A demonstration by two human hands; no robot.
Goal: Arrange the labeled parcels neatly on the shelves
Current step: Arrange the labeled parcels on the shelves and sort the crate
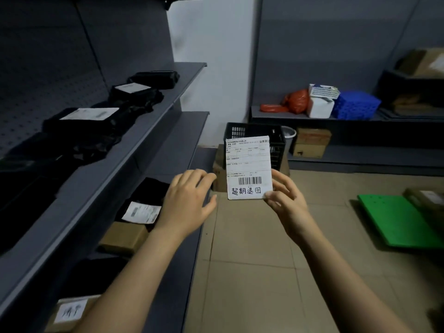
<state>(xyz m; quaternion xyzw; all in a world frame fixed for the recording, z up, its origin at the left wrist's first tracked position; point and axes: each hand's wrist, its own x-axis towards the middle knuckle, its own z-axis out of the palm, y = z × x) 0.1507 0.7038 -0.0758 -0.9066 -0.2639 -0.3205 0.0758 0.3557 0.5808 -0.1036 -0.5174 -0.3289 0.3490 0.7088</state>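
My right hand (286,200) pinches the lower right corner of a small flat white parcel (248,164), held upright in mid-air, its shipping label with a barcode and black handwriting facing me. My left hand (189,200) hovers just left of it with relaxed fingers, holding nothing. On the left stands a dark grey shelf unit (149,121). Its upper shelf carries several black bagged parcels (89,126) with white labels. The lower shelf holds a black labeled parcel (144,207) and a brown cardboard box (125,236).
A black plastic crate (254,133) and cardboard boxes (311,143) stand on the floor behind the parcel. A low shelf at the back right carries orange bags (296,100), a white box and a blue crate (355,104). A green board (398,219) lies on the tiled floor.
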